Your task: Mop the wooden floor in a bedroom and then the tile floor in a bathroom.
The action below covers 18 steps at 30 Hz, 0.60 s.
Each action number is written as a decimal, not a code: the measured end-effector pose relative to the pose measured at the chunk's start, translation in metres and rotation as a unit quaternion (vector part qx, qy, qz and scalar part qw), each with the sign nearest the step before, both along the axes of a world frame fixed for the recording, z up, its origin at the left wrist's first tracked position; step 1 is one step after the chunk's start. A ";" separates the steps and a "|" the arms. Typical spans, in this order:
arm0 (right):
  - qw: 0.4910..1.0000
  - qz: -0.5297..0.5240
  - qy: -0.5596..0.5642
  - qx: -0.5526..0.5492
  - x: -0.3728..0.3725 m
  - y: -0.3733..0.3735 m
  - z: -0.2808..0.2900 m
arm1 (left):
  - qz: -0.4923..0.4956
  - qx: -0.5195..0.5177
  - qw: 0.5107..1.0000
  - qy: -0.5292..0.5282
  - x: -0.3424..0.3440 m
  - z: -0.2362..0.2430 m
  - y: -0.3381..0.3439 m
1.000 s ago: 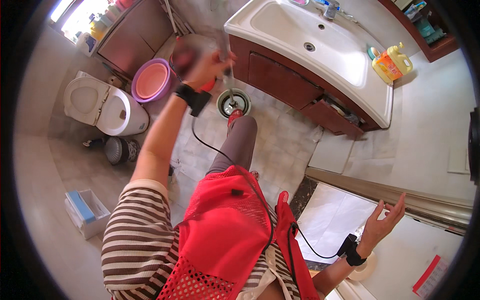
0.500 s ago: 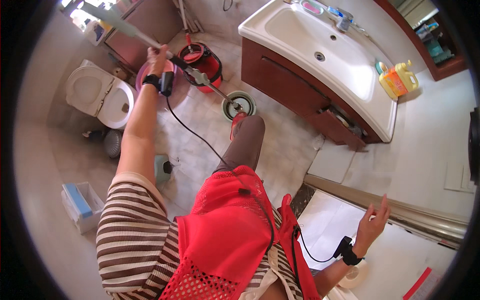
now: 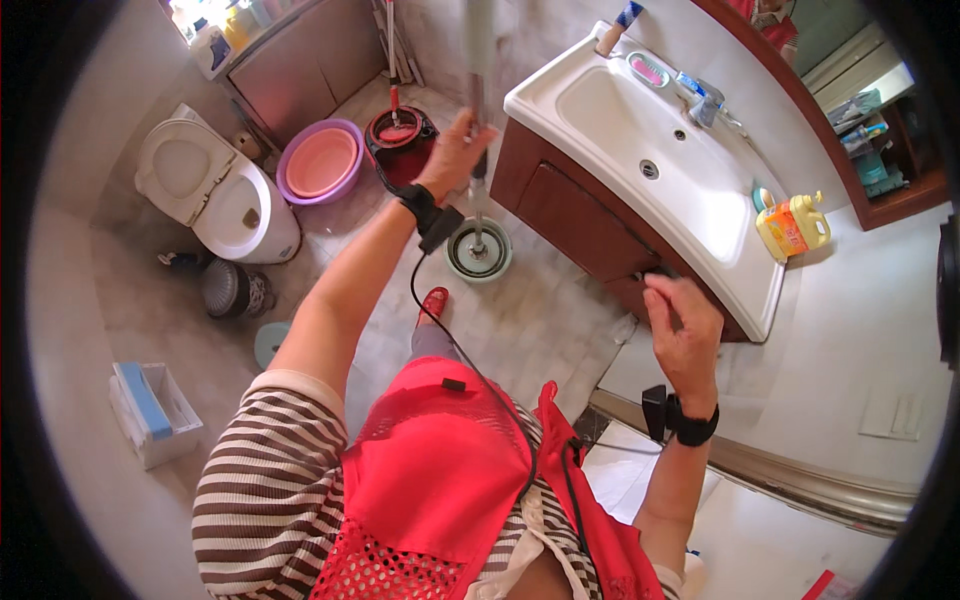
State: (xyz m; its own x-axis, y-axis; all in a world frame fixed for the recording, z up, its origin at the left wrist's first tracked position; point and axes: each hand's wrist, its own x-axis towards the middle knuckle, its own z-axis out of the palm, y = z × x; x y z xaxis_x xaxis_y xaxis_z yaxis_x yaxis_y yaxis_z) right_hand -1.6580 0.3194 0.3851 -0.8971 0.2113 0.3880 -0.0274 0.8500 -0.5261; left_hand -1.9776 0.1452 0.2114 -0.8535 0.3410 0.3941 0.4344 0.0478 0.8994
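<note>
My left hand (image 3: pixel 455 155) is closed round the grey shaft of a long upright pole (image 3: pixel 478 190). The pole's pale green upper part rises out of the top of the picture. Its lower end stands in the middle of a round pale green bucket-like base (image 3: pixel 505 255) on the floor; I cannot tell whether the two are joined. My right hand (image 3: pixel 687 335) hovers in front of the brown sink cabinet (image 3: pixel 575 220), its fingers loosely bent and thumb apart. Nothing shows in it, and it covers part of the cabinet's lower doors; contact cannot be made out.
A white washbasin (image 3: pixel 610 110) tops the cabinet, with a yellow jug (image 3: pixel 795 228) on its right end. Far left are a toilet (image 3: pixel 235 210), stacked purple and pink basins (image 3: pixel 320 162) and a red bucket (image 3: pixel 395 150). A white bin (image 3: pixel 155 415) stands at the left wall.
The pole has swung from leaning left to upright, my left hand moving right with it. My right hand has risen from the lower right to the cabinet, where a small door hung ajar.
</note>
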 end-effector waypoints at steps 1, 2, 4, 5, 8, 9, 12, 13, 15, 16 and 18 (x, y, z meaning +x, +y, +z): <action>0.999 0.035 0.006 -0.010 -0.022 -0.008 0.009 | -0.067 0.017 0.995 -0.069 0.005 0.003 0.002; 0.997 0.048 0.022 -0.059 -0.045 -0.014 0.016 | -0.057 -0.006 0.998 -0.016 0.000 -0.013 0.011; 0.988 0.065 0.088 -0.110 -0.093 -0.017 0.028 | -0.107 -0.007 0.992 -0.063 0.016 0.001 0.024; 0.980 0.068 0.123 -0.143 -0.124 -0.024 0.032 | -0.145 -0.020 0.989 -0.037 0.021 0.009 0.019; 0.903 0.154 0.235 -0.325 -0.198 -0.045 0.040 | -0.214 -0.020 0.975 0.055 0.017 0.012 0.024; 0.900 0.094 0.210 -0.370 -0.210 -0.054 0.044 | -0.234 -0.013 0.964 0.124 0.010 0.009 0.025; 0.881 0.115 0.111 -0.445 -0.245 -0.057 0.036 | -0.424 -0.022 0.878 -0.219 -0.025 -0.001 0.006; 0.868 0.094 0.139 -0.467 -0.253 -0.066 0.040 | -0.427 0.005 0.875 -0.229 -0.039 -0.009 0.000; 0.865 0.100 0.146 -0.470 -0.261 -0.063 0.039 | -0.384 -0.033 0.883 -0.267 -0.065 -0.049 -0.003; 0.860 0.109 0.157 -0.474 -0.264 -0.060 0.038 | -0.339 -0.074 0.889 -0.298 -0.074 -0.077 -0.002; 0.870 0.090 0.161 -0.457 -0.265 -0.054 0.037 | -0.321 -0.116 0.905 -0.255 -0.078 -0.126 0.009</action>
